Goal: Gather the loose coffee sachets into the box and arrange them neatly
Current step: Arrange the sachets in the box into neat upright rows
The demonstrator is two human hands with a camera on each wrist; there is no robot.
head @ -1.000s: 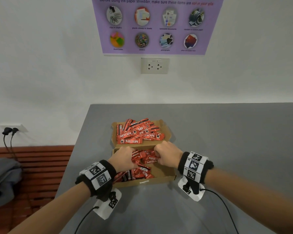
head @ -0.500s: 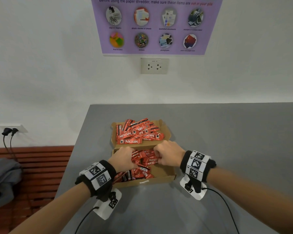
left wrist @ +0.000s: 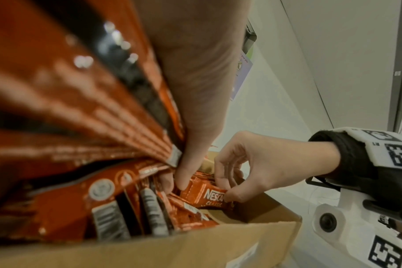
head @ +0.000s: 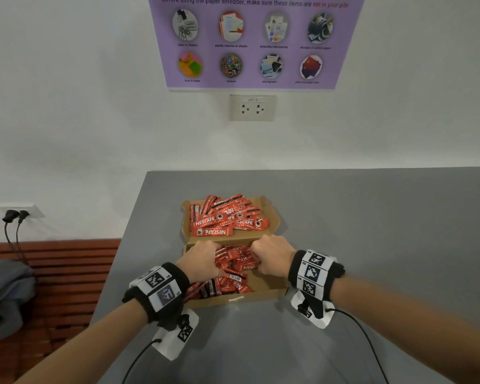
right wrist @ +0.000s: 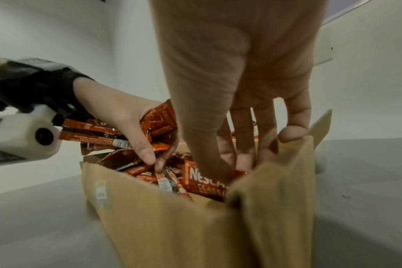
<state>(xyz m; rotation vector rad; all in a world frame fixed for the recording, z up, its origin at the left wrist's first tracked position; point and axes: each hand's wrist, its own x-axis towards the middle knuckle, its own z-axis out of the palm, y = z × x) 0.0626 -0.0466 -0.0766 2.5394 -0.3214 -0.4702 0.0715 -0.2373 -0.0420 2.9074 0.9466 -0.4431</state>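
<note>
A brown cardboard box (head: 261,296) lies open on the grey table, its lid (head: 270,209) folded back. Several red coffee sachets (head: 222,221) are piled on the lid, and more sachets (head: 233,267) lie jumbled in the near tray. My left hand (head: 203,260) grips a bundle of sachets (right wrist: 154,123) in its palm, its fingertips down among the loose ones. My right hand (head: 272,256) reaches into the tray at the right wall and pinches one sachet (left wrist: 207,196) between thumb and fingers.
The box sits near the table's left edge (head: 122,245). A wall with a socket (head: 252,107) and a purple poster (head: 255,40) stands behind. To the left, below the table, a wooden bench (head: 56,273) carries a grey bag (head: 6,295).
Both hands stay in the tray; the right hand has shifted a little to the right and its fingers have worked among the sachets. The lid pile has not moved.
</note>
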